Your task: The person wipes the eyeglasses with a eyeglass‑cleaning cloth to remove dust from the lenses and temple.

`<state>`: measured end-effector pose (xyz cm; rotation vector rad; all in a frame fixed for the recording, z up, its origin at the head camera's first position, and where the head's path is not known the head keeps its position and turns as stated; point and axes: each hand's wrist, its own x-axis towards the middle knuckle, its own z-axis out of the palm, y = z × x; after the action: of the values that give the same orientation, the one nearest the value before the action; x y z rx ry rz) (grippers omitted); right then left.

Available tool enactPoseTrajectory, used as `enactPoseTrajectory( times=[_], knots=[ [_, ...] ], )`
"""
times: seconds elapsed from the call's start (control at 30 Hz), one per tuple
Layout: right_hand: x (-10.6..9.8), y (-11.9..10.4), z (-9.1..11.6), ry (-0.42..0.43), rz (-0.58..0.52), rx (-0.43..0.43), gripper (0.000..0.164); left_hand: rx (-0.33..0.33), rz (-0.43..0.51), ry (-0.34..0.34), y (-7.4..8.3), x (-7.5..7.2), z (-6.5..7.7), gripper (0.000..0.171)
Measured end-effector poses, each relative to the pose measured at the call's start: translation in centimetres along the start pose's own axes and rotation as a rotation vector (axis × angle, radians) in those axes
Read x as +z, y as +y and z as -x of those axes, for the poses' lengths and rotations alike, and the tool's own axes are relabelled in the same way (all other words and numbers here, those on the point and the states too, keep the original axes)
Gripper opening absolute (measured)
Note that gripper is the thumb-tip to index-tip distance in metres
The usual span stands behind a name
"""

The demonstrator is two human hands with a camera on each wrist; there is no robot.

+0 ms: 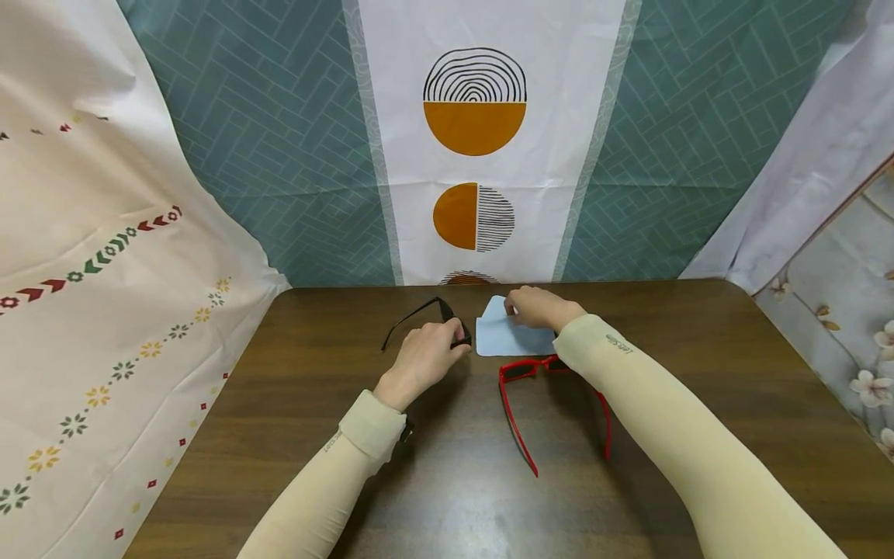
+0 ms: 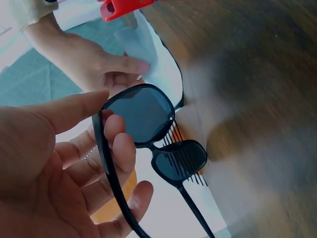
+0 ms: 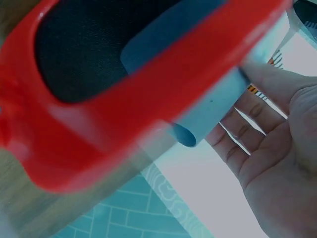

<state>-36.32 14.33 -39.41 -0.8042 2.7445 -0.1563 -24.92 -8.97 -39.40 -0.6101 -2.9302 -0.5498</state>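
In the head view my left hand grips black sunglasses by the front end, left of a light blue cloth. The left wrist view shows the sunglasses' dark lenses and open temples, with thumb and fingers around one side of the frame. My right hand pinches the cloth near its far edge, thumb on one face and fingers behind. Just in front of the cloth, red sunglasses lie with both temples spread toward me; my right forearm covers part of them.
The brown wooden table ends at a patterned hanging cloth along the back. Cream printed fabric drapes on the left side. A floral covering stands to the right.
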Motion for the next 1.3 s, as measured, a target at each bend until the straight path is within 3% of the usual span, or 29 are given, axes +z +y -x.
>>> enactPoseTrajectory(
  times=[0.27,0.37,0.7,0.97,1.3],
  knots=[
    [-1.8,-0.1,0.6,0.089,-0.013,-0.062,0.016,0.103,-0.137,0.179,-0.6,-0.6,0.0,0.015],
    [-2.5,-0.1,0.8,0.104,-0.020,-0.077,0.014,0.113,-0.164,0.217,-0.8,-1.1,-0.1,0.015],
    [-3.8,-0.4,1.3,0.158,-0.027,-0.122,0.015,0.086,-0.236,0.262,-1.3,-3.2,-0.9,0.013],
    [-4.6,-0.5,1.7,0.181,-0.049,-0.114,0.019,0.113,-0.262,0.327,-1.4,-4.5,-1.0,0.015],
    [-5.3,-0.9,2.4,0.203,-0.110,-0.135,0.037,0.135,-0.298,0.345,-1.3,-5.5,-0.8,0.015]
  ],
)
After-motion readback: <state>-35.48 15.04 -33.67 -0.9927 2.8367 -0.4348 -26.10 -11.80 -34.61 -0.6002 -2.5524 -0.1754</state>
